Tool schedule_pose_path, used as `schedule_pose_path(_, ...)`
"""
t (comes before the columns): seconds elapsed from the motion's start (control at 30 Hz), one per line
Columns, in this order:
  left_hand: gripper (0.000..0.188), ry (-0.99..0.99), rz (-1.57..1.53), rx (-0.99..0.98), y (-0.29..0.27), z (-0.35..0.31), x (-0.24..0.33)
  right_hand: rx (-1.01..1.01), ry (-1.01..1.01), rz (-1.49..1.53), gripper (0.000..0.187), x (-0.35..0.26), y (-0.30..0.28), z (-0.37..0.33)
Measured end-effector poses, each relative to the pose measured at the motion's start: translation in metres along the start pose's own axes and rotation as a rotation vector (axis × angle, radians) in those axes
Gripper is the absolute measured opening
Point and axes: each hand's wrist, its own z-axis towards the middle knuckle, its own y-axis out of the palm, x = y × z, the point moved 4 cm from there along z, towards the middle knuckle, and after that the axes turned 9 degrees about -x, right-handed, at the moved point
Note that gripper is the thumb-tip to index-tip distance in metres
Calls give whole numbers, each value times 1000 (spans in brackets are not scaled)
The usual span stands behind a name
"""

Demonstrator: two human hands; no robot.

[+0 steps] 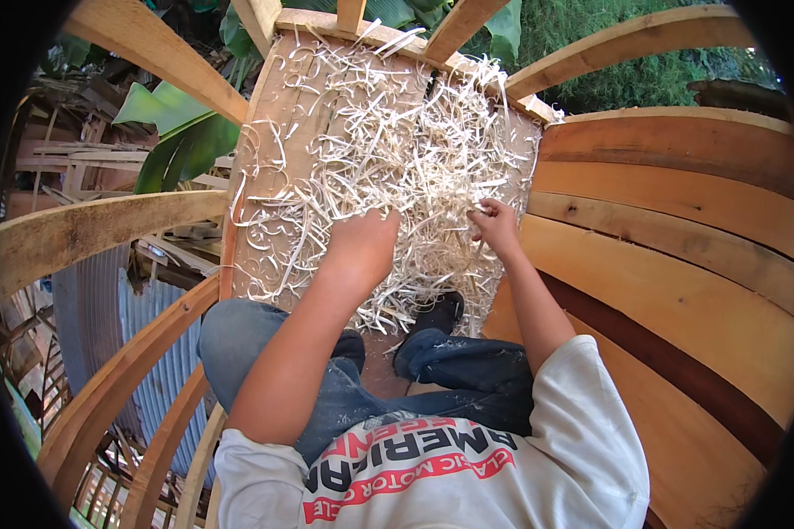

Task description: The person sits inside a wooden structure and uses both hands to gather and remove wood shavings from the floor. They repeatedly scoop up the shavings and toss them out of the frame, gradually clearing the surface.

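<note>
Your left hand [362,245] rests palm down on the pile of pale wood shavings [388,132] in the middle of the frame; you cannot tell if its fingers grip any. Your right hand [496,226], just beside it, pinches a few strands. The shavings cover a wooden board [269,115]. Curved planks [679,212] fill the right side.

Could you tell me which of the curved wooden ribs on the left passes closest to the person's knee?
The lower rib: it sweeps up beside the jeans-clad knee to the shavings-covered board. The upper ribs run higher.
</note>
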Motion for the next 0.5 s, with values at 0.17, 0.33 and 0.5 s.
schedule_pose_path(0.17, 65, 174, -177, 530, -20, -5, 15, -166, -82, 296, 43, -119, -3, -31)
schedule_pose_path(0.33, 45, 369, -358, 580, -47, -12, 21, -336, -90, 305, 22, -182, 2, -85)
schedule_pose_path(0.5, 23, 308, -549, 381, -33, -3, 15, -155, -106, 466, 17, -193, -19, -91)
